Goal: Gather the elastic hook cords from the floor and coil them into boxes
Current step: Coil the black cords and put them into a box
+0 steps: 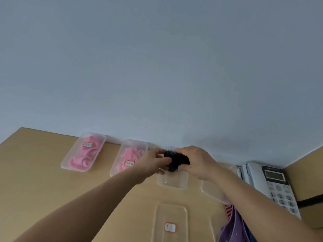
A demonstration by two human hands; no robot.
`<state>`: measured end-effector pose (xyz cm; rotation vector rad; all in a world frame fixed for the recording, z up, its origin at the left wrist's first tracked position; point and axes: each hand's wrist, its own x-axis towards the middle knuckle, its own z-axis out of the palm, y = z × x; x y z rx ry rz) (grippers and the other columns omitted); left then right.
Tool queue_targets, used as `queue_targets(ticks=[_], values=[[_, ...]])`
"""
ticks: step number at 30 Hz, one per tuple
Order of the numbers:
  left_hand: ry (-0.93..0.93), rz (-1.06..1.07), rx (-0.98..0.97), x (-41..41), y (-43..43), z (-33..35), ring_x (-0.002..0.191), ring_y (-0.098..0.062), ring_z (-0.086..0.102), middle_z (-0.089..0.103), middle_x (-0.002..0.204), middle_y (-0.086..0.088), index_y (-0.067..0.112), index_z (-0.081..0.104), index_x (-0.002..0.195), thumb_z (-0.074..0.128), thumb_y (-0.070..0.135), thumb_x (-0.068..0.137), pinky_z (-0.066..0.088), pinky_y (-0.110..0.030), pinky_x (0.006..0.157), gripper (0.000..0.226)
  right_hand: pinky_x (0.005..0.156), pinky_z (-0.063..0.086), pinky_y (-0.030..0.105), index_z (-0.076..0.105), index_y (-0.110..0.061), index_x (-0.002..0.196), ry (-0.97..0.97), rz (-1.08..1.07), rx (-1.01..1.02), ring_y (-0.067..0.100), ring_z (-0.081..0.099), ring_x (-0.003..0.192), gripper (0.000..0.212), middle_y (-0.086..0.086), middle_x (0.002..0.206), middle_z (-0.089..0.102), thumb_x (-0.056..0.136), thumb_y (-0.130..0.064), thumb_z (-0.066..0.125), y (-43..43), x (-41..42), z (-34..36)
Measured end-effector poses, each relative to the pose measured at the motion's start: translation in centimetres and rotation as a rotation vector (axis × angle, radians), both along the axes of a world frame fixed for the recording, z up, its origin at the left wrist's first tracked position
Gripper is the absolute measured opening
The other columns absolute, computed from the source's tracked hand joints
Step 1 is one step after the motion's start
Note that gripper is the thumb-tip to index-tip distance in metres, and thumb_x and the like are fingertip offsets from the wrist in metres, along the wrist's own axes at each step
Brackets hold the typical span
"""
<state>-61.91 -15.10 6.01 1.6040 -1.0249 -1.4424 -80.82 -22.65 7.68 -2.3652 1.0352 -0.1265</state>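
The left hand [153, 163] and right hand [195, 161] curl their fingers [185, 151] round a bunched, knobbly black cord [175, 160], just above a clear, round-cornered plastic box [173, 183] on the smooth tan surface [43, 180].

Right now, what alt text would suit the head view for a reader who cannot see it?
A left hand and a right hand grip a bunched black cord over a clear box on a wooden desk. Two boxes of pink cords sit left by the wall; a white telephone stands right.
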Motion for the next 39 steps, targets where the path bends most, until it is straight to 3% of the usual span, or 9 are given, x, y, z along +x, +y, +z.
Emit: queue_targets(ticks=[4, 8, 15, 23, 27, 30, 33, 35, 39], values=[[-0.493, -0.064, -0.017, 0.6, 0.5, -2.2, 0.116, -0.012, 0.055, 0.058, 0.134, 0.002, 0.018, 0.051, 0.139, 0.063, 0.016, 0.085, 0.048, -0.028, 0.095, 0.056, 0.087, 0.047, 0.036, 0.058, -0.035, 0.126, 0.154, 0.228, -0.033, 0.013, 0.053, 0.106, 0.048, -0.008, 0.112, 0.064, 0.08, -0.022, 0.065, -1.8, 1.3, -2.6], [-0.773, -0.247, -0.004, 0.1, 1.0, -4.4, 0.136, -0.015, 0.041, 0.044, 0.148, 0.002, 0.02, 0.043, 0.145, 0.059, 0.021, 0.086, 0.036, -0.03, 0.109, 0.061, 0.089, 0.046, 0.035, 0.059, -0.031, 0.126, 0.244, 0.38, -0.04, 0.015, 0.05, 0.11, 0.046, -0.005, 0.114, 0.063, 0.082, -0.018, 0.061, -2.2, 1.2, -5.8], [-0.965, -0.232, -0.027, -1.4, 0.9, -7.9, 0.129, -0.014, 0.04, 0.044, 0.14, 0.007, 0.022, 0.052, 0.137, 0.056, 0.044, 0.091, 0.031, -0.021, 0.087, 0.051, 0.08, 0.039, 0.033, 0.064, -0.022, 0.113, 0.253, 0.535, -0.324, 0.018, 0.046, 0.098, 0.036, -0.001, 0.093, 0.061, 0.078, -0.029, 0.065, -2.2, 1.4, -9.3], [-0.996, -0.185, -0.025, -1.7, 0.8, -9.1, 0.116, -0.014, 0.048, 0.052, 0.119, 0.007, 0.024, 0.064, 0.125, 0.06, 0.047, 0.088, 0.033, -0.021, 0.082, 0.044, 0.087, 0.044, 0.03, 0.059, -0.021, 0.127, 0.169, 0.456, -0.021, 0.018, 0.05, 0.11, 0.048, 0.001, 0.115, 0.062, 0.079, -0.022, 0.068, -2.9, 0.2, -10.8], [-1.008, -0.194, -0.014, -2.1, 0.6, -9.1, 0.114, -0.014, 0.046, 0.051, 0.116, 0.007, 0.024, 0.064, 0.125, 0.056, 0.055, 0.085, 0.038, -0.025, 0.085, 0.051, 0.09, 0.038, 0.027, 0.051, -0.029, 0.133, 0.242, 0.371, 0.022, 0.02, 0.05, 0.117, 0.048, 0.001, 0.124, 0.055, 0.087, -0.033, 0.061, -3.3, -0.5, -11.1], [-1.034, -0.205, -0.004, -2.3, 0.5, -9.0, 0.117, -0.016, 0.044, 0.051, 0.119, 0.005, 0.029, 0.062, 0.126, 0.055, 0.052, 0.088, 0.04, -0.028, 0.091, 0.045, 0.098, 0.035, 0.032, 0.059, -0.027, 0.129, 0.236, 0.466, -0.227, 0.019, 0.046, 0.118, 0.041, -0.005, 0.123, 0.058, 0.089, -0.039, 0.057, -3.3, -0.6, -10.7], [-1.067, -0.243, -0.012, -2.6, 0.4, -8.8, 0.119, -0.02, 0.042, 0.049, 0.122, 0.003, 0.036, 0.06, 0.127, 0.053, 0.047, 0.09, 0.04, -0.031, 0.099, 0.04, 0.089, 0.045, 0.04, 0.074, -0.022, 0.106, 0.16, 0.473, -0.396, 0.025, 0.054, 0.103, 0.028, -0.001, 0.109, 0.063, 0.082, -0.034, 0.068, -2.6, -0.9, -10.6], [-1.097, -0.248, -0.024, -2.8, 0.2, -8.8, 0.126, -0.022, 0.037, 0.046, 0.133, 0.001, 0.038, 0.059, 0.129, 0.053, 0.045, 0.089, 0.037, -0.034, 0.106, 0.041, 0.085, 0.049, 0.042, 0.074, -0.018, 0.104, 0.141, 0.448, -0.384, 0.027, 0.055, 0.095, 0.027, 0.003, 0.101, 0.062, 0.079, -0.029, 0.071, -2.2, -0.9, -10.6], [-1.163, -0.233, -0.086, -3.0, 0.1, -8.6, 0.15, -0.024, 0.0, 0.008, 0.163, 0.001, 0.037, 0.034, 0.147, 0.054, 0.041, 0.088, 0.012, -0.04, 0.122, 0.063, 0.094, 0.039, 0.036, 0.066, -0.019, 0.122, 0.181, 0.402, -0.315, 0.024, 0.049, 0.105, 0.035, 0.001, 0.112, 0.059, 0.089, -0.03, 0.06, -2.2, -0.7, -11.0]])
